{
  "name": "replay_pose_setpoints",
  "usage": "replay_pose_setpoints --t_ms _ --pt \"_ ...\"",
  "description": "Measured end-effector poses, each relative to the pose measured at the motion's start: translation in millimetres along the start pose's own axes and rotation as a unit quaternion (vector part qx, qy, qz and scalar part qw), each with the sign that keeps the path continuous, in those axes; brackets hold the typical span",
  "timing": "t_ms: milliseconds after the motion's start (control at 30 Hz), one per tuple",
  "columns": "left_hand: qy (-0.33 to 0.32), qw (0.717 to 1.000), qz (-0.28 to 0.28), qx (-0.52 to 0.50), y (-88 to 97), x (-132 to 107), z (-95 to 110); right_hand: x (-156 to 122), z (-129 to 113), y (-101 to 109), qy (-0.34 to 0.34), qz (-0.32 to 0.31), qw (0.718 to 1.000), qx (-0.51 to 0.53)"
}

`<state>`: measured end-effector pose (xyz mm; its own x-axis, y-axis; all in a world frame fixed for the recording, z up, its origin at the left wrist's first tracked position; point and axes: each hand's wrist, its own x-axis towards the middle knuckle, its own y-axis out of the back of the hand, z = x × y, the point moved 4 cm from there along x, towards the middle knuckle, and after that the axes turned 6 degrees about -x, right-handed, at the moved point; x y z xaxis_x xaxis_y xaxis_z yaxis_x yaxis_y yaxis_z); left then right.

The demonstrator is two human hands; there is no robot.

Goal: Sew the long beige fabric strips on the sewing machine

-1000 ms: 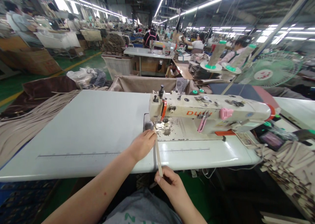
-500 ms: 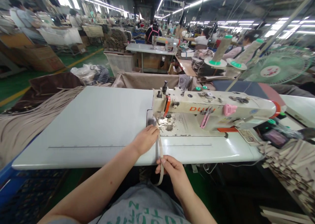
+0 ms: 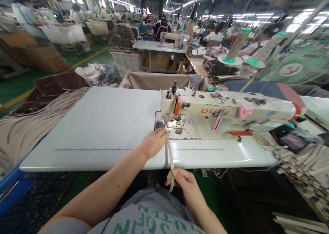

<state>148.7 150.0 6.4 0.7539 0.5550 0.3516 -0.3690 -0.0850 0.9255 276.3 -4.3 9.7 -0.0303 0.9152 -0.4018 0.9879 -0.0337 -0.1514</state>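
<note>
A narrow beige fabric strip [image 3: 170, 153] runs from under the needle area of the sewing machine [image 3: 228, 107] down over the table's front edge. Close to the presser foot, my left hand [image 3: 156, 141] pinches the strip with its fingers together. Lower down, just off the table edge, my right hand [image 3: 183, 179] grips the same strip between thumb and fingers. The strip's end curls below my right hand, in front of my shirt. The exact contact of the strip with the needle is too small to make out.
On the left hangs a heap of long beige strips [image 3: 41, 121] beside the white table [image 3: 110, 124]. Stacked strips [image 3: 305, 172] lie at the right. Thread cones [image 3: 236, 47] and a green fan [image 3: 293, 69] stand behind the machine. Co-workers sit farther back.
My right hand has drawn slightly down and toward me along with the strip. My left hand stays by the presser foot. The view has shifted a little.
</note>
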Motion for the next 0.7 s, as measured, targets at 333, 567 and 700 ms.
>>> replay_pose_setpoints --t_ms 333,567,700 --pt "0.028 0.999 0.015 -0.002 -2.1 2.5 -2.9 1.7 6.6 2.5 0.016 -0.005 1.0 -0.023" --pt "0.04 0.999 0.018 0.003 -9.3 4.1 -5.6 4.0 9.7 3.6 0.009 -0.019 0.999 -0.028" --pt "0.047 0.999 0.014 -0.005 -9.6 3.5 -6.7 2.1 6.5 2.8 0.008 -0.023 1.0 -0.017"
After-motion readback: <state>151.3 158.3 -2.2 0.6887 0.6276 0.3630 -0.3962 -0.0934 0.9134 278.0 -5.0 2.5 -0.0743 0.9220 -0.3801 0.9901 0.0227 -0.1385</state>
